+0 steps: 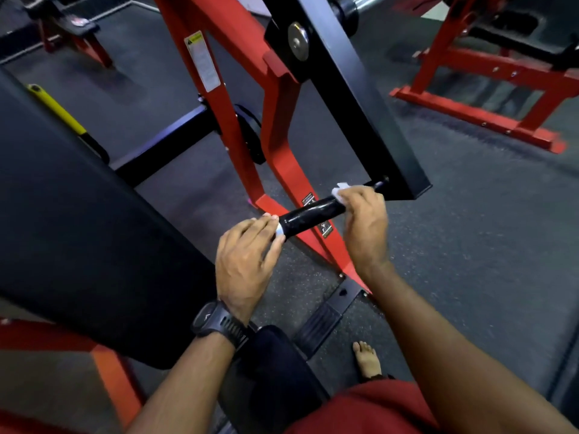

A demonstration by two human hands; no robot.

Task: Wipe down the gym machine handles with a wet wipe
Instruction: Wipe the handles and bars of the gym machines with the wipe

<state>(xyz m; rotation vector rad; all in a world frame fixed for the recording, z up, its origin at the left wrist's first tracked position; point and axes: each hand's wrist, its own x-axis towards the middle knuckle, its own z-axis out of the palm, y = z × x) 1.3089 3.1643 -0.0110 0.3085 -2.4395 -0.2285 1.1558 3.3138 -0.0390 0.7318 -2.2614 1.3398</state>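
The handle (311,214) sits mid-scene, a glossy black bar slanting from near-left up to far-right, where it joins the black arm (360,104) of the machine. My right hand (365,220) is curled over the handle's far end, wrapping the white wipe (341,191) against it; a crumpled corner of the wipe pokes out past the fingers on the left. My left hand (247,261) is at the handle's near end, fingertips on top and thumb underneath, pinching that end. A bit of white shows beneath those fingertips — I cannot tell whether it is wipe or an end cap. The middle of the handle is bare between the two hands.

A dark watch (216,321) is on the left wrist. Behind the handle the red frame (250,104) angles down to the floor (470,245), which is dark and speckled. A big black pad (78,230) fills the left side, with a yellow lever (58,111) just beyond its far edge. Near me, red shorts (360,411) and a bare foot (368,358) on the floor. Far right stands another red machine (485,89), well apart.
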